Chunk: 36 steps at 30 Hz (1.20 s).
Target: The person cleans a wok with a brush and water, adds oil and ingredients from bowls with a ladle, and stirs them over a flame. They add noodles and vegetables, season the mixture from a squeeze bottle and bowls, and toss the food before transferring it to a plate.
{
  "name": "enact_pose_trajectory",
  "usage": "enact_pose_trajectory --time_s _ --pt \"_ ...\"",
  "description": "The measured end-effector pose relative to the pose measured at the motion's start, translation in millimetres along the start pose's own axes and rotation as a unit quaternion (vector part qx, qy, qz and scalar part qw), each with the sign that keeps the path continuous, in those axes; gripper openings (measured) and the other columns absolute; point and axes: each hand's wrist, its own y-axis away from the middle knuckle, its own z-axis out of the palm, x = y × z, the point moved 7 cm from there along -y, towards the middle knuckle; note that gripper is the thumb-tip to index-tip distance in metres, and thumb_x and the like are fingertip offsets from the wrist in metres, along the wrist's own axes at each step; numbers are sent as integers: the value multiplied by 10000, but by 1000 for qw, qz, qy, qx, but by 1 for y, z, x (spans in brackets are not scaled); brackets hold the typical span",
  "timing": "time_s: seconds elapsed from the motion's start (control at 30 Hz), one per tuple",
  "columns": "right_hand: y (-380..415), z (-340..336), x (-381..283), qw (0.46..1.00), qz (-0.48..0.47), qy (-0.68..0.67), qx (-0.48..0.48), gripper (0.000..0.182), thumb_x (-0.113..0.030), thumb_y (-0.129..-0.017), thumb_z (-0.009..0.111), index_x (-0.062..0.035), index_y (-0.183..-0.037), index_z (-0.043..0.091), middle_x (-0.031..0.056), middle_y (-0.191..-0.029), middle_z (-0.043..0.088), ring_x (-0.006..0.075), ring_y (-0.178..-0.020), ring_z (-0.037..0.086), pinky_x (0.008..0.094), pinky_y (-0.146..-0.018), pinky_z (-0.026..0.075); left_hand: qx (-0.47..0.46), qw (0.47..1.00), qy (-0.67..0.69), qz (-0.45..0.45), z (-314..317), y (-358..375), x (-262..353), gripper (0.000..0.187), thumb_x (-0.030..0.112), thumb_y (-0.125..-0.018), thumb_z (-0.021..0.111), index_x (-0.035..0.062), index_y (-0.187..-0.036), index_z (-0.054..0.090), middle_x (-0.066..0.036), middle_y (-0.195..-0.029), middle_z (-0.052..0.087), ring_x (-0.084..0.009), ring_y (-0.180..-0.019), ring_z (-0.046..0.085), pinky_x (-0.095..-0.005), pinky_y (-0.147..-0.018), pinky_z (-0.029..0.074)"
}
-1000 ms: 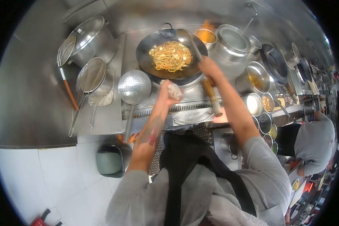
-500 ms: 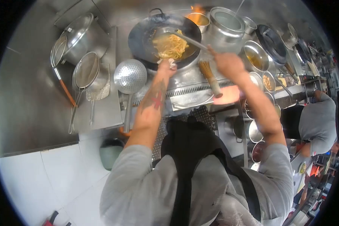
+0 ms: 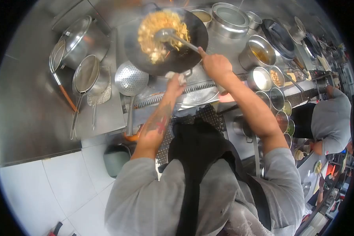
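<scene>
A dark wok [image 3: 196, 33] sits tilted over the stove, its near handle [image 3: 189, 73] beside my left hand. My left hand [image 3: 176, 85] is closed on that handle through a folded white cloth [image 3: 171, 74]. Noodles [image 3: 153, 25], mixed with small pieces and blurred by motion, spread high across the wok's far side. In my right hand [image 3: 217, 66] is the shaft of a metal ladle [image 3: 183, 41], fingers wrapped round it. The ladle's bowl lies among the noodles.
Left of the wok rest a perforated skimmer [image 3: 131, 79], a mesh strainer [image 3: 87, 74] and a lidded pot [image 3: 87, 37]. On the right stand a steel pot [image 3: 257, 55] of yellowish liquid and several ingredient tins [image 3: 260, 80]. A co-worker [image 3: 330, 122] stands farther right.
The wok has shifted left and tipped, and the noodles have been thrown up and spread toward its far side. My left hand has moved lower; the right hand has moved left with the ladle.
</scene>
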Motion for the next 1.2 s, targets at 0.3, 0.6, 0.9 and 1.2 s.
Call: enact_pose_trajectory --time_s 0.3,0.6,0.9,1.2 --pt "52 -166 70 997 -30 27 -70 482 -73 -849 608 -158 -1324 605 187 -1054 695 306 -977 682 434 -858 529 -48 997 49 19 27 23 55 134 236 -1007 460 110 -1034 498 -68 -843 578 -167 -639 556 -278 -449 396" --pt "3 -64 20 995 -52 8 -87 524 -125 -894 560 -224 -1407 520 209 -1051 690 380 -985 665 484 -857 524 -17 997 81 -7 86 35 80 134 272 -975 531 141 -976 557 -27 -814 605 -171 -633 576 -270 -478 493" --pt "7 -78 24 999 14 36 8 515 -166 -932 533 -262 -1435 481 212 -934 695 387 -857 679 495 -782 536 63 997 25 34 8 26 8 117 243 -966 568 142 -1026 570 -45 -871 620 -183 -730 595 -377 -494 412" --pt "46 -135 62 984 -39 159 -74 554 -132 -881 580 -238 -1419 509 169 -877 697 345 -839 682 465 -744 544 -114 992 48 30 35 -14 89 218 329 -997 488 123 -962 546 -88 -828 605 -201 -617 585 -305 -461 434"
